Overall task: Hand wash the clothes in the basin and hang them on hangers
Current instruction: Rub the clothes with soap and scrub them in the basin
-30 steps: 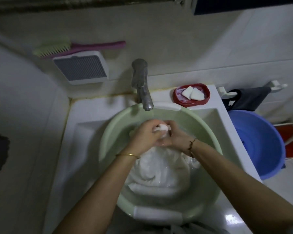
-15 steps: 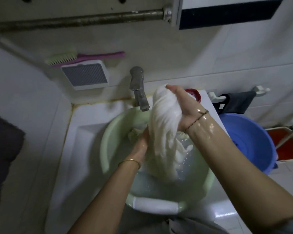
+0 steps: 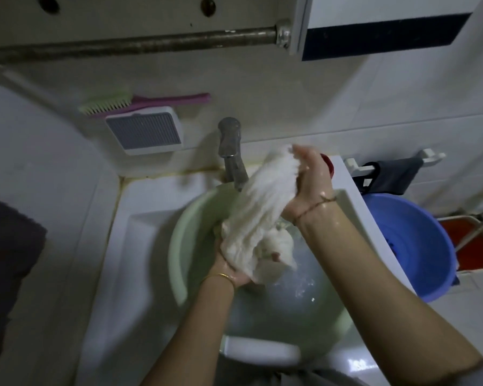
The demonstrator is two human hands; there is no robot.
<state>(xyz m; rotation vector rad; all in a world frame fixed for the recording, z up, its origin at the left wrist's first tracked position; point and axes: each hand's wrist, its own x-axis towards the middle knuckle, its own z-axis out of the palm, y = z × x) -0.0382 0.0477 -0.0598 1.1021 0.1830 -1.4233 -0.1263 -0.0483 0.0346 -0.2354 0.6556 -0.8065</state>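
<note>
A wet white garment [image 3: 260, 207] is stretched into a thick rope above the pale green basin [image 3: 179, 246], which sits in the white sink and holds cloudy water. My right hand [image 3: 311, 182] grips the garment's upper end, raised near the tap. My left hand [image 3: 232, 267] grips the lower end just over the water, its fingers curled round the bunched cloth. No hangers are in view.
The metal tap [image 3: 230, 151] stands behind the basin, close to the garment. A blue bucket [image 3: 418, 246] sits to the right of the sink, with a dark cloth [image 3: 391, 174] on a rack above it. A brush [image 3: 140, 103] and a white box [image 3: 145, 129] are on the wall.
The garment was lifted out of the water by my right hand, and my left hand has closed round its lower end. The cloth now slants between both hands.
</note>
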